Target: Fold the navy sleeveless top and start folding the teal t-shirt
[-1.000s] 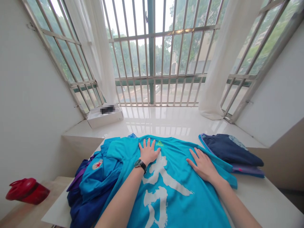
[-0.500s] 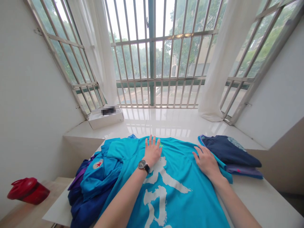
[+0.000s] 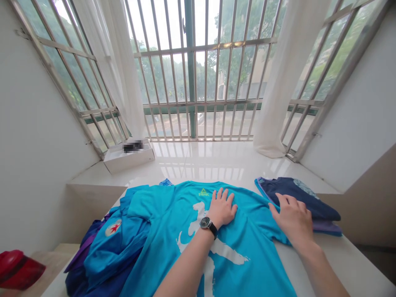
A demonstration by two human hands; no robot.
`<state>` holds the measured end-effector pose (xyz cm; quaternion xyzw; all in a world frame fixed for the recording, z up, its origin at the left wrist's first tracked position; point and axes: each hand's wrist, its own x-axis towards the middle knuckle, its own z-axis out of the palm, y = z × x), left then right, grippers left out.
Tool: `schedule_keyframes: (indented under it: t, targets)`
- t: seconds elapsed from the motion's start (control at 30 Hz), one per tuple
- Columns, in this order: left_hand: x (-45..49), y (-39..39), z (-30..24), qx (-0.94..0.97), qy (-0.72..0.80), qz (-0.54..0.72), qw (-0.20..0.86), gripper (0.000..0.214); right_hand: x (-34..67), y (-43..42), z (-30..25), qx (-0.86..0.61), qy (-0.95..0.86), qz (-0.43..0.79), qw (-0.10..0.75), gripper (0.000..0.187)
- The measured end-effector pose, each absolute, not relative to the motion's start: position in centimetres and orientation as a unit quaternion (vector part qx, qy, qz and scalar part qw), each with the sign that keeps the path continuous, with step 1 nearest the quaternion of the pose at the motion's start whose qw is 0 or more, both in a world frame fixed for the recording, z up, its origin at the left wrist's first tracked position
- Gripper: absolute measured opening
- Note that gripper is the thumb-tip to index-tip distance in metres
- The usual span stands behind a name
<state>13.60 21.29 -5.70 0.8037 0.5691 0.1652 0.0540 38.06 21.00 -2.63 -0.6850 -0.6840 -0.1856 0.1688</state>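
Note:
A turquoise T-shirt [image 3: 244, 235] with large white brush-stroke characters and a small yellow-green logo lies spread on a white table [image 3: 349, 268]. My left hand [image 3: 222, 207], a black-strapped watch on its wrist, rests flat on the shirt's upper middle with fingers spread. My right hand [image 3: 293, 218] is at the shirt's right sleeve [image 3: 275, 229], fingers slightly bent and apart; whether it touches the cloth I cannot tell. Behind that hand sits a stack of folded clothes with a navy one [image 3: 318, 204] on top. A heap of blue and purple clothes [image 3: 114, 243] lies to the left.
Beyond the table runs a glossy white window sill [image 3: 201, 161], with a white open box [image 3: 130, 160] at its left. White curtains [image 3: 275, 82] hang before the barred window. A red lidded bucket [image 3: 20, 268] stands low at the left edge.
My left hand has slid right across the shirt, uncovering the logo. My right hand has moved right, out over the sleeve towards the folded stack. The view has shifted slightly right.

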Motion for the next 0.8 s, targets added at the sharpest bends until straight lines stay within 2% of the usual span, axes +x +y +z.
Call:
schedule_keyframes:
  t: [0.2, 0.47, 0.57, 0.8]
  targets:
    - [13.4, 21.2, -5.9, 0.805, 0.566, 0.162, 0.067, 0.063, 39.0, 21.4, -3.3, -0.672, -0.697, -0.174, 0.177, 0.045]
    - [13.2, 21.3, -5.6, 0.808, 0.559, 0.168, 0.078, 0.063, 38.7, 22.4, -4.5, -0.605, -0.738, -0.180, 0.240, 0.038]
    - [13.1, 21.2, -5.5, 0.808, 0.560, 0.165, 0.082, 0.062, 38.3, 22.4, -4.4, -0.559, -0.758, -0.158, 0.298, 0.041]
    - [13.1, 21.2, -5.3, 0.805, 0.559, 0.174, 0.097, 0.062, 37.2, 21.7, -3.3, -0.609, -0.706, -0.062, 0.356, 0.056]
